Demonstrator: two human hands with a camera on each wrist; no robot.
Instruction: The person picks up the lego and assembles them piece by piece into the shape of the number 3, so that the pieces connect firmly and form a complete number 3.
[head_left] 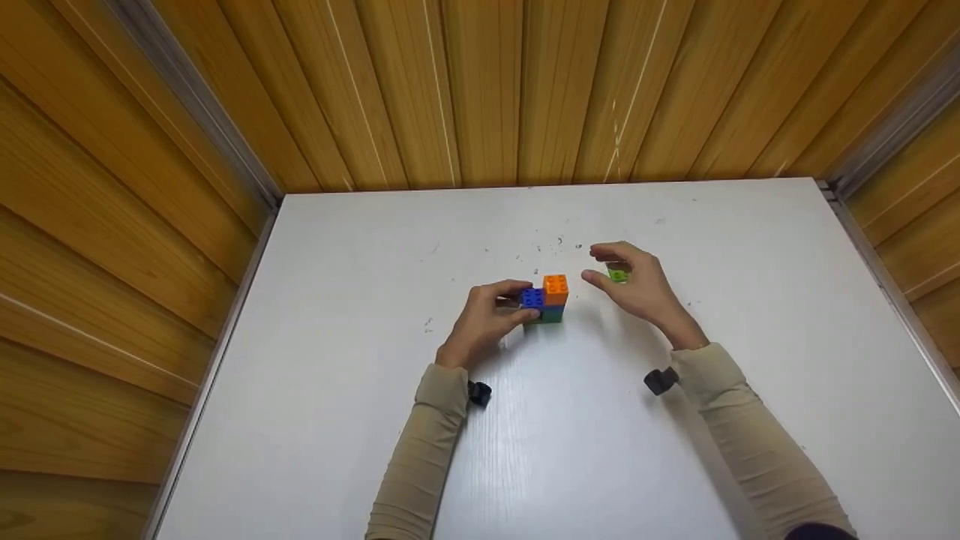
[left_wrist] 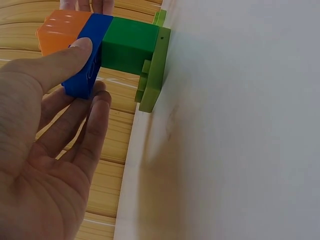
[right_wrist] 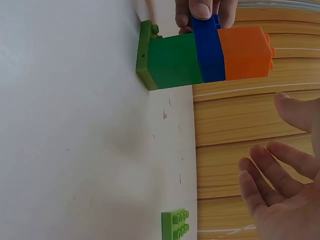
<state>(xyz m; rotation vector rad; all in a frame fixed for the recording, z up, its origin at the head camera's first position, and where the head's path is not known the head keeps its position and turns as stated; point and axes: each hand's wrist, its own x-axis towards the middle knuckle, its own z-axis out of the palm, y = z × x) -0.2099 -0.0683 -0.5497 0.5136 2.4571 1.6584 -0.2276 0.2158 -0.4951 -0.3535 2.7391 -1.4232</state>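
A small tower of toy building bricks stands on the white table. Its base is a flat light green brick (left_wrist: 156, 80), topped by a dark green block (left_wrist: 131, 44). Across that lies a flat blue brick (head_left: 532, 298), jutting out to the left, with an orange block (head_left: 555, 285) on its right end. My left hand (head_left: 484, 319) pinches the jutting end of the blue brick between thumb and fingers. My right hand (head_left: 643, 291) hovers to the tower's right, thumb and fingers apart and nothing between them. Below it, partly covered in the head view, lies a loose lime green brick (right_wrist: 172, 225).
The white table (head_left: 337, 435) carries small dark marks near the tower. Wood-patterned panels (head_left: 480, 90) rise behind it and at both sides, with metal strips (head_left: 217, 97) at the corners. Each wrist wears a small black camera (head_left: 660, 381).
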